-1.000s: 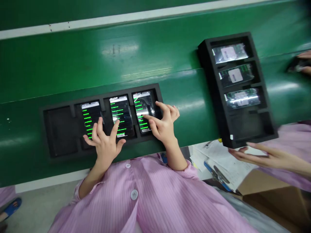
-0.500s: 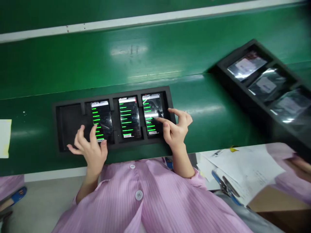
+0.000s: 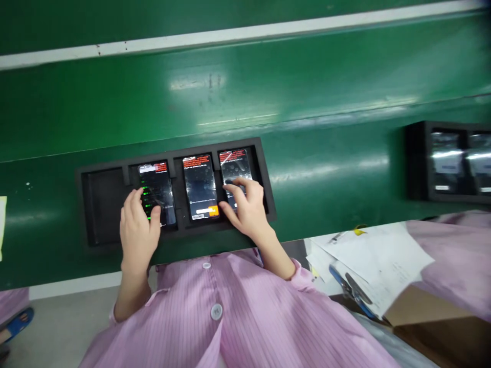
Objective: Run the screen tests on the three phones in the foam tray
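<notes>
A black tray (image 3: 265, 176) with several compartments lies on the green bench, its leftmost compartment bare. In the others are three smartphones with lit screens. My left hand (image 3: 138, 225) is over the lower left of the left phone (image 3: 163, 191), thumb apart from its fingers; its screen mixes green lines with red text. The middle phone (image 3: 200, 186) shows red text at the top and an orange patch below. Spread over the lower part of the right phone (image 3: 235, 162) is my right hand (image 3: 245, 207), which hides much of that screen. Neither hand lifts a phone.
Another black tray (image 3: 416, 163) with glossy wrapped items stands at the right. Below the bench edge are papers (image 3: 383, 250), a blue clipboard (image 3: 356, 294) and a cardboard box (image 3: 425, 312). A co-worker's pink sleeve (image 3: 456, 255) is at the right.
The screens have changed from green lists to red text, the left one only partly. My right hand has moved left over the right phone. The other tray has turned straight and shifted right.
</notes>
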Available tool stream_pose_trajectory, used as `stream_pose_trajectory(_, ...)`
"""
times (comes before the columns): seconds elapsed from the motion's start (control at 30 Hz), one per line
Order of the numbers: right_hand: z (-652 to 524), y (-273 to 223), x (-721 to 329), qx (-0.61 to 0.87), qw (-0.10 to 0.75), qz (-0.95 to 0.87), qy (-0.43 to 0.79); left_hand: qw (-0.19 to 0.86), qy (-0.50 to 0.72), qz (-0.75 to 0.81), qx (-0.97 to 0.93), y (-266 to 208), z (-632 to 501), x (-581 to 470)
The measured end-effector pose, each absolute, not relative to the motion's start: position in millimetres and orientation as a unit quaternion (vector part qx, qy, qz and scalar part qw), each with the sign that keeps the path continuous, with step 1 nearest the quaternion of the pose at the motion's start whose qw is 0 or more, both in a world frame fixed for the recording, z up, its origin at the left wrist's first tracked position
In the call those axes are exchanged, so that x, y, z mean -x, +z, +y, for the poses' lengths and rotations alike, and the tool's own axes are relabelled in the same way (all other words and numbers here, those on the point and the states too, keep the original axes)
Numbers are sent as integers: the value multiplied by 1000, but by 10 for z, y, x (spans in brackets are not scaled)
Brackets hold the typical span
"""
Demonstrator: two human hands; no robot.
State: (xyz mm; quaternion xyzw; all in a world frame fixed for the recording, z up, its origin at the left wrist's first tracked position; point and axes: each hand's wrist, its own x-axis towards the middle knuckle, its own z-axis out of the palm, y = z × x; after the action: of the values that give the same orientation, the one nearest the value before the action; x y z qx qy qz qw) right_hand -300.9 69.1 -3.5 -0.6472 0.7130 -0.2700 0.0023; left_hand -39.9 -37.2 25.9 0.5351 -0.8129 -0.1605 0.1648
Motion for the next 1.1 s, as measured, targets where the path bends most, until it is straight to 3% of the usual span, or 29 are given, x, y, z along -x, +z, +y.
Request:
stream_pose_trajectory(0.13,478,8,2896,655,26,729,-197,101,-142,-854,-490,503,-938,492)
stream_pose_trajectory(0.3,382,-11,2934,605,13,771,-197,128,-124,-886,-428,410,-1455,630)
stream_pose_trajectory(0.5,509,-8,3011,583,-74,755,-292,158,-68,-881,-440,286,-1359,639)
stream_pose_trajectory(0.73,490,-22,2862,627,-18,760,-171,118,-36,-887,-446,315,-1283,643)
stream_pose_trajectory(1.1,509,-46,2888,665,-60,710,-225,90,-45,-887,-451,323,-1275,640)
